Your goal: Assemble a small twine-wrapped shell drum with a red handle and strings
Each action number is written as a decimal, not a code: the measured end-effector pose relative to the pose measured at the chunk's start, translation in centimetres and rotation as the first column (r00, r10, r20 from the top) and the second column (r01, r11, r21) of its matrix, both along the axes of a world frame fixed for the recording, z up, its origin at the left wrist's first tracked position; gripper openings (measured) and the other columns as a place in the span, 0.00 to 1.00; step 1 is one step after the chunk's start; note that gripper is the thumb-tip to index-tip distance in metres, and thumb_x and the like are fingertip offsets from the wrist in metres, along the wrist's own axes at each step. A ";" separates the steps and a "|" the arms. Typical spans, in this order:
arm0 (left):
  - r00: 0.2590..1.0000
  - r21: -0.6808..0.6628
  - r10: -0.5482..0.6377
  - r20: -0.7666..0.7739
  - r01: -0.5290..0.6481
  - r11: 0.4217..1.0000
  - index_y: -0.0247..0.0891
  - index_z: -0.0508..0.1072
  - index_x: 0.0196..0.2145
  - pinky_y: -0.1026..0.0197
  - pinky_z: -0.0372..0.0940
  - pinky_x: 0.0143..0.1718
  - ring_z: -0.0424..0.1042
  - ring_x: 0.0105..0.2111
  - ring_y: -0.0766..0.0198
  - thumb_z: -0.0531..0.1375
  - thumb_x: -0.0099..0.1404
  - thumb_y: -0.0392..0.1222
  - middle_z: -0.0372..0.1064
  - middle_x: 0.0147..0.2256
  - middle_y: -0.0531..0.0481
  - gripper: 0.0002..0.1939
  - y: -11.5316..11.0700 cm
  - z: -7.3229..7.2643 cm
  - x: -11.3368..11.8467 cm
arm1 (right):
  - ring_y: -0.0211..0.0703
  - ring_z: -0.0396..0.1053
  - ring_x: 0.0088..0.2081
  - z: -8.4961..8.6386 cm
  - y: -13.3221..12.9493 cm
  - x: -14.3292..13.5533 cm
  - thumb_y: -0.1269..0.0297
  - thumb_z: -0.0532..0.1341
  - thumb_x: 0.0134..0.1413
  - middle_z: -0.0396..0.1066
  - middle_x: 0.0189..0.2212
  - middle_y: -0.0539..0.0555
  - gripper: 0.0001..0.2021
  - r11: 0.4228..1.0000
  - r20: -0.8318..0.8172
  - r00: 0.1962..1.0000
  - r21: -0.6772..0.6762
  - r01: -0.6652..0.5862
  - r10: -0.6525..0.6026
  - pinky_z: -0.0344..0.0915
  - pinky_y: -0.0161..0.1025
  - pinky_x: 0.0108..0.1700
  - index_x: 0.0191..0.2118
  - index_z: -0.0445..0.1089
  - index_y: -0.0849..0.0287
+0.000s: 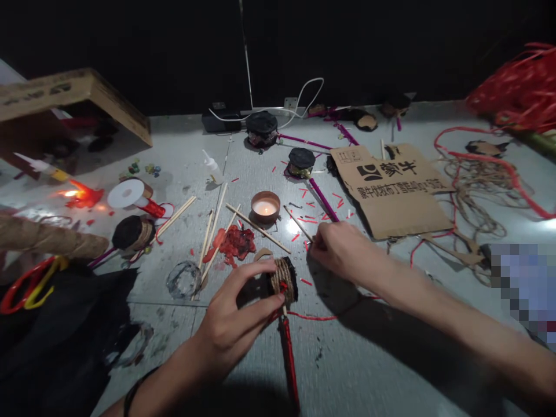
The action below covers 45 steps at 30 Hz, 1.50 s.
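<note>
Lower centre, the left hand point(232, 313) half-curls round a twine-wrapped drum point(282, 278) while mid-frame the right hand point(341, 249) pinches a thin stick point(297, 221), seemingly needing steadiness!

Black lettering marks the brown cardboard point(393, 202), and red wax (darker in patches) point(237, 242) sits by pale sticks point(208, 237)

Head cam, facing forward and down.
Close above left hand point(234, 318), right hand point(336, 250), grey surface point(252, 174); dark panel point(174, 52) beyond.
</note>
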<state>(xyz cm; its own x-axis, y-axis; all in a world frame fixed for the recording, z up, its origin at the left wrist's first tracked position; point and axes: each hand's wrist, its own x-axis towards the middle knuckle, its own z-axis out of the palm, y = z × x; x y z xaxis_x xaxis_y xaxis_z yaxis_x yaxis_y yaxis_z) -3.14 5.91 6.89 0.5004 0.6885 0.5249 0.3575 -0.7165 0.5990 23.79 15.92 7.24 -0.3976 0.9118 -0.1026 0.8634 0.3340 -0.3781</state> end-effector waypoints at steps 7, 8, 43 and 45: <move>1.000 0.009 0.018 -0.018 -0.018 1.000 0.34 0.80 0.55 0.46 0.72 0.66 0.69 0.66 0.52 0.64 0.73 0.25 0.66 0.64 0.35 0.16 -0.2 -0.1 0.0 | 0.38 0.69 0.20 4.3 0.5 3.6 0.60 0.63 0.62 0.73 0.20 0.48 0.09 0.966 -0.235 0.968 -0.257 0.029 -0.092 0.60 0.36 0.20 0.31 0.70 0.54; 1.000 0.007 0.017 -0.017 -0.017 1.000 0.34 0.80 0.55 0.46 0.72 0.66 0.69 0.66 0.51 0.64 0.74 0.25 0.65 0.64 0.35 0.16 -0.2 -0.1 0.0 | 0.39 0.69 0.20 4.8 0.5 3.7 0.59 0.64 0.62 0.73 0.20 0.48 0.08 0.939 -0.334 0.934 -0.344 0.007 -0.129 0.62 0.35 0.20 0.32 0.69 0.54; 0.991 -0.113 0.131 0.037 -0.126 0.986 0.38 0.84 0.49 0.45 0.74 0.67 0.75 0.64 0.49 0.68 0.72 0.28 0.69 0.58 0.42 0.12 -0.5 -0.8 0.5 | 0.45 0.86 0.42 2.4 -7.4 8.0 0.73 0.57 0.69 0.86 0.47 0.51 0.25 0.933 -0.328 0.873 0.124 -0.338 0.360 0.84 0.39 0.39 0.66 0.73 0.44; 0.990 -0.113 0.129 0.050 -0.123 0.986 0.38 0.84 0.50 0.46 0.73 0.68 0.74 0.65 0.49 0.68 0.72 0.27 0.69 0.58 0.41 0.12 -0.5 -0.9 0.5 | 0.48 0.86 0.42 2.2 -7.6 8.2 0.71 0.57 0.70 0.86 0.48 0.53 0.25 0.937 -0.313 0.883 0.115 -0.330 0.349 0.84 0.41 0.38 0.66 0.73 0.44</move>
